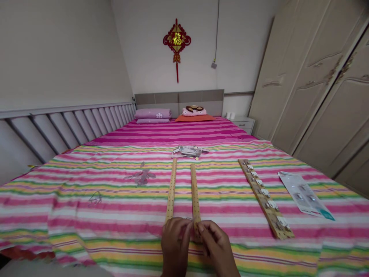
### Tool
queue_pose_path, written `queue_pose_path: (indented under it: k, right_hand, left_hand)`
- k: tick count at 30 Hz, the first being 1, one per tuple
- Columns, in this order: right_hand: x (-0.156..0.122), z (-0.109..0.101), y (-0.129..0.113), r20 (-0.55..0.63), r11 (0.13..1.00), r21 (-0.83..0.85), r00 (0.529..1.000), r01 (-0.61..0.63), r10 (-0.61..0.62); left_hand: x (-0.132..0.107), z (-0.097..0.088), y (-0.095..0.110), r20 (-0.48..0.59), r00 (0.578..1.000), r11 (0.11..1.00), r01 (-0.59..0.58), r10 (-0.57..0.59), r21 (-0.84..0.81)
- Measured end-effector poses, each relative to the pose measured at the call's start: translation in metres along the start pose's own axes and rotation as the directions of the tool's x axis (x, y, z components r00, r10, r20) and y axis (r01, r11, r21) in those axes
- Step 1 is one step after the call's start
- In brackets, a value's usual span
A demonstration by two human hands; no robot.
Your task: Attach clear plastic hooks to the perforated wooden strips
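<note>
Two bare perforated wooden strips lie side by side on the striped bedsheet [115, 200], the left strip [172, 190] and the right strip [195, 192]. My left hand [175, 244] and my right hand [216, 246] meet at the near end of the right strip. The fingers of both hands are pinched together there, around something too small to make out. A third wooden strip [263, 196] lies further right, with several metal clips fixed along it.
A plastic packet [305, 196] lies at the right of the bed. A pile of packets [188, 151] and loose clear pieces [142, 177] sit mid-bed. Pillows [152, 114], a nightstand [243, 124], a wardrobe [319, 88] and slatted side rail [72, 127] surround the bed.
</note>
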State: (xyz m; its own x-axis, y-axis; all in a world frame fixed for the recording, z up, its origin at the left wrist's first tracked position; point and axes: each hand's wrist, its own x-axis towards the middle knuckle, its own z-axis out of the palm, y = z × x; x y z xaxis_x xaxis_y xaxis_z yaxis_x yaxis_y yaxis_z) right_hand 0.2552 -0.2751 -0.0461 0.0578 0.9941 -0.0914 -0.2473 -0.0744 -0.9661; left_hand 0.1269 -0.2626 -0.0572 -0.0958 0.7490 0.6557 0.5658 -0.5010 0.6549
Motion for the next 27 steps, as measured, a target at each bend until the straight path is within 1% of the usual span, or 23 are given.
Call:
queue_pose_path:
  k: [1,2,3,4,5,6,7,8,9,11,12,14,15,18,20,23,25,27]
  right_hand:
    - [0.000,-0.002,0.003,-0.006,1.000,-0.006,1.000,0.005,-0.005]
    - [0.001,-0.004,0.006,-0.015,1.000,-0.007,1.000,0.010,-0.010]
    - [0.001,-0.006,0.009,-0.028,1.000,-0.003,0.999,0.019,-0.019]
    - [0.002,-0.007,0.012,-0.044,1.000,0.004,0.999,0.029,-0.029]
    - [0.003,-0.008,0.014,-0.056,0.999,0.010,0.998,0.035,-0.034]
    - [0.004,-0.009,0.015,-0.063,0.999,0.015,0.997,0.036,-0.035]
    - [0.004,-0.009,0.015,-0.062,0.999,0.017,0.998,0.030,-0.029]
    - [0.005,-0.009,0.015,-0.054,1.000,0.017,0.998,0.017,-0.016]
    - [0.005,-0.009,0.015,-0.040,1.000,0.016,0.999,-0.002,0.002]
    - [0.006,-0.009,0.014,-0.023,0.999,0.019,0.999,-0.027,0.028]
    - [0.006,-0.010,0.014,-0.025,0.999,0.024,0.999,-0.028,0.029]
    - [0.006,-0.012,0.014,-0.036,0.999,0.032,0.999,-0.021,0.022]
    - [0.006,-0.014,0.014,-0.039,0.999,0.031,0.999,-0.016,0.017]
    - [0.005,-0.020,0.016,-0.018,1.000,0.014,1.000,-0.009,0.009]
    - [0.004,-0.023,0.018,0.009,1.000,0.016,1.000,-0.018,0.017]
    - [0.002,-0.025,0.019,0.041,0.998,0.036,0.998,-0.052,0.051]
    - [0.002,-0.026,0.021,0.055,0.997,0.054,0.997,-0.063,0.060]
    - [0.001,-0.028,0.023,0.073,0.995,0.079,0.995,-0.068,0.062]
  left_hand:
    - [0.001,0.002,0.000,0.005,0.988,0.984,0.155,-0.155,-0.091]
    - [0.001,0.004,0.001,0.023,0.951,0.933,0.309,-0.310,-0.183]
    - [0.001,0.006,0.001,0.056,0.891,0.853,0.448,-0.450,-0.266]
    - [0.001,0.008,0.002,0.106,0.818,0.754,0.565,-0.566,-0.335]
    - [0.001,0.010,0.003,0.165,0.740,0.646,0.656,-0.651,-0.391]
    - [0.000,0.012,0.004,0.231,0.665,0.537,0.723,-0.710,-0.434]
    - [-0.002,0.014,0.005,0.298,0.602,0.436,0.768,-0.741,-0.469]
    - [-0.004,0.016,0.005,0.359,0.553,0.347,0.795,-0.752,-0.497]
    - [-0.005,0.017,0.006,0.411,0.520,0.275,0.808,-0.749,-0.521]
    - [-0.008,0.021,0.006,0.485,0.489,0.183,0.816,-0.725,-0.548]
    - [-0.009,0.022,0.006,0.508,0.481,0.161,0.820,-0.715,-0.550]
    - [-0.009,0.023,0.003,0.552,0.465,0.153,0.842,-0.693,-0.518]
    - [-0.007,0.022,0.001,0.573,0.461,0.166,0.855,-0.678,-0.491]
    - [-0.002,0.018,-0.006,0.614,0.454,0.249,0.885,-0.646,-0.393]
    - [0.001,0.013,-0.010,0.623,0.439,0.289,0.898,-0.648,-0.332]
    - [0.003,0.009,-0.014,0.641,0.408,0.314,0.913,-0.650,-0.262]
    - [0.003,0.007,-0.014,0.660,0.391,0.280,0.921,-0.642,-0.273]
    - [0.003,0.006,-0.011,0.687,0.370,0.184,0.926,-0.626,-0.330]
